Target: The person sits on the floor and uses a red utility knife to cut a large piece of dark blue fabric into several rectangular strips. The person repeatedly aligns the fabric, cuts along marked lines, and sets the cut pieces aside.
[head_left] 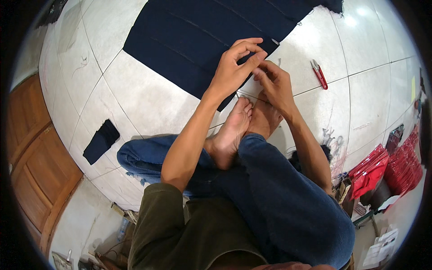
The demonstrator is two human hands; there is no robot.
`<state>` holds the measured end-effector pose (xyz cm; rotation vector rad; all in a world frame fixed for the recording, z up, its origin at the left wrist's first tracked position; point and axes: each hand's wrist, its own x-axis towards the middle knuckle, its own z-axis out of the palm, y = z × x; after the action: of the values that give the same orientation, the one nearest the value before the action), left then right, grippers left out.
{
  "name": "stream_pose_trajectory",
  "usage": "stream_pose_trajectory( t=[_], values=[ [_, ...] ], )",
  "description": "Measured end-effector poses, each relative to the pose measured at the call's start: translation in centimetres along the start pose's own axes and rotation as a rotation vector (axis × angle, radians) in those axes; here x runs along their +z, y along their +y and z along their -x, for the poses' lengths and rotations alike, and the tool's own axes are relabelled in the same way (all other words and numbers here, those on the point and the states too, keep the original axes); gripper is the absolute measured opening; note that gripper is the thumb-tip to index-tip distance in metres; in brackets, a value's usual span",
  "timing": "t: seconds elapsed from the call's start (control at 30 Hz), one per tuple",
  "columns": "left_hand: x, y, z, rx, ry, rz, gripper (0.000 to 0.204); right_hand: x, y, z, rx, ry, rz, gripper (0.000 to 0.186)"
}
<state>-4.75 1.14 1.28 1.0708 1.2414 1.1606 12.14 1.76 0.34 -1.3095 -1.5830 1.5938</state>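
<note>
A large dark navy cloth point(198, 31) lies spread on the white tiled floor in front of me. My left hand point(234, 67) pinches the cloth's near edge between thumb and fingers. My right hand point(274, 83) meets it there, fingertips closed on the same edge; whether it holds something small, I cannot tell. I sit cross-legged in blue jeans, my bare feet point(245, 123) just below both hands.
Red thread snips point(319, 74) lie on the tiles to the right of my hands. A small dark cloth scrap point(101, 141) lies at left. Red packets point(387, 168) are stacked at the right. A wooden door point(31, 166) stands at far left.
</note>
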Motion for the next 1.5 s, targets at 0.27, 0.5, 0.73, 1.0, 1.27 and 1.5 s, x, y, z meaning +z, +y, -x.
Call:
stream_pose_trajectory(
  t=[0.27,0.5,0.73,1.0,1.27,1.5],
  values=[
    [-2.7,-3.8,-0.2,0.473,-0.048,-0.824,0.021,-4.6,1.5,2.3,0.113,0.323,-0.219,0.027],
    [-3.2,-3.2,-0.3,0.506,-0.046,-0.868,0.014,-13.7,3.7,12.9,0.308,0.568,-0.379,0.028],
    [-0.1,-1.4,-4.2,0.423,0.062,-0.903,0.019,-14.7,3.2,14.6,0.435,0.519,0.325,0.021],
    [0.9,-4.1,-7.4,0.504,0.056,-1.03,0.039,-14.2,1.6,5.1,-0.209,0.484,0.976,0.033],
    [0.9,-4.1,-1.7,0.412,0.08,-1.05,0.031,-11.6,2.4,3.5,-0.065,0.381,0.973,0.033],
    [2.5,-4.0,-1.5,0.292,0.131,-1.037,0.052,-11.1,2.7,2.6,-0.106,0.417,0.957,0.025]
  ],
)
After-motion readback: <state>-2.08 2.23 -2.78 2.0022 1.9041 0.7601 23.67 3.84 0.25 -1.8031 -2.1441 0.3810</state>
